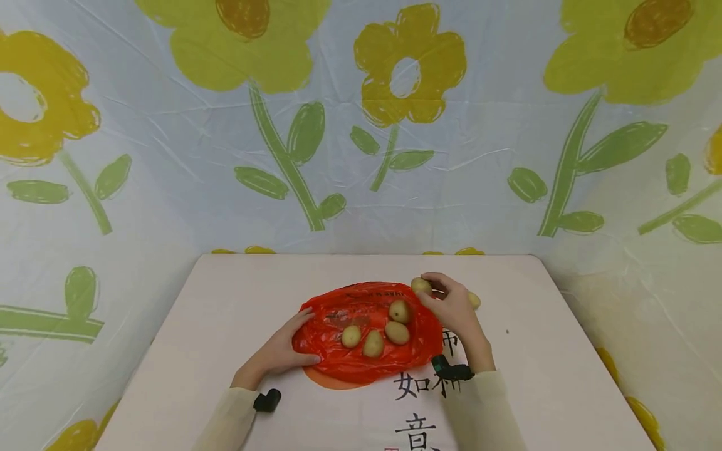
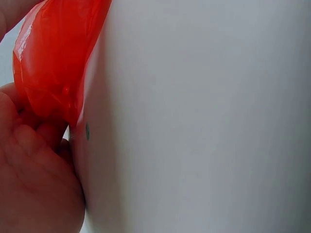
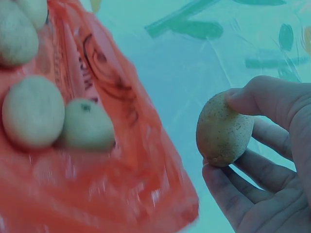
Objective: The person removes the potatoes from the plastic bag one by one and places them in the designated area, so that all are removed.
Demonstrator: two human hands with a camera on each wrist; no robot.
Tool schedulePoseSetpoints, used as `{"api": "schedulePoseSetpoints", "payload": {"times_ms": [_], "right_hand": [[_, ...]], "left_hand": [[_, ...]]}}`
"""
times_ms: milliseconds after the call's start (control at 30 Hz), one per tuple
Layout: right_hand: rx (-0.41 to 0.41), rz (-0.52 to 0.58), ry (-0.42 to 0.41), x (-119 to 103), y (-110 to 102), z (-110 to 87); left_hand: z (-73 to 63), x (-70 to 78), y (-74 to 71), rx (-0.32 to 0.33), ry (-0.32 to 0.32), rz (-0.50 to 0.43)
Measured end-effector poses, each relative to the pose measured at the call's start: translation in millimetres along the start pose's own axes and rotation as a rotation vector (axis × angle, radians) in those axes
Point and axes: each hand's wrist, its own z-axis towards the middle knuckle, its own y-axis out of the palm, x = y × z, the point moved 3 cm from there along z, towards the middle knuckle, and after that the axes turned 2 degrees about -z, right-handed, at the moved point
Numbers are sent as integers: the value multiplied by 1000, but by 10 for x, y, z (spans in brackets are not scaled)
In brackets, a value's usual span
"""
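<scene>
A red plastic bag [image 1: 338, 369] is spread out on the table, with several potatoes [image 1: 373, 344] lying on it. My left hand [image 1: 286, 343] grips the bag's left side, thumb at the near edge and fingers at the far one. Close up in the left wrist view, red plastic [image 2: 58, 53] sits between thumb and fingers. At the bag's far right corner, my right hand [image 1: 454, 308] pinches a potato [image 3: 224, 130] between thumb and fingertips. One more potato [image 1: 474, 300] shows just past the right hand, partly hidden by it.
The white table [image 1: 225, 300] bears black brush characters [image 1: 414, 385] and an orange round print [image 1: 338, 381] partly under the bag. A flower-printed cloth [image 1: 451, 207] hangs behind the table and along both sides.
</scene>
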Motion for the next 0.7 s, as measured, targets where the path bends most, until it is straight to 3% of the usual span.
{"api": "schedulePoseSetpoints", "payload": {"times_ms": [367,700], "right_hand": [[90,-130,78,161,-337,-105],[109,-149,119,276,-480,-186]], "left_hand": [[9,32,-21,-12,-6,1],[23,8,-27,-10,0,6]]}}
